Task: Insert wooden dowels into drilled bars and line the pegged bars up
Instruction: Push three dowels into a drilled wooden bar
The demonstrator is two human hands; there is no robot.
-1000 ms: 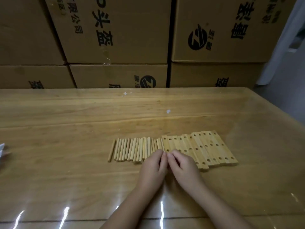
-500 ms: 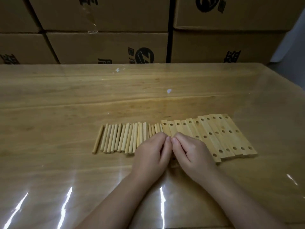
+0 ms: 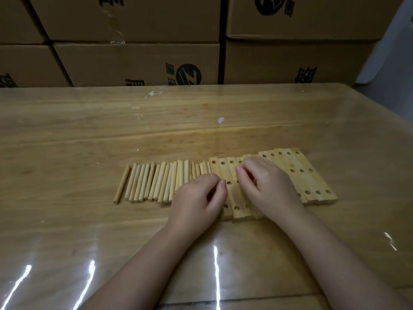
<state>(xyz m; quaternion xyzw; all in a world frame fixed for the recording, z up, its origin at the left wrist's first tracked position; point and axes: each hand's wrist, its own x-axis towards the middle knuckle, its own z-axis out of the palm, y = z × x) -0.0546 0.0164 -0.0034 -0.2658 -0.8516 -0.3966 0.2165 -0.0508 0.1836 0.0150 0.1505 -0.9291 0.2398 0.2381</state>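
Dowels (image 3: pixel 154 182) and drilled bars (image 3: pixel 312 181) lie flat, side by side, long axes near-to-far.

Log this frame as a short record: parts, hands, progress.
bars: side by side, visible holes empty
dowels: loose row lying flat, left of the bars
left hand: fingers curled where dowels meet bars; grip unclear
right hand: over the bars, fingers blurred
table: glossy wood
progress: no dowel inserted yet, as far as visible
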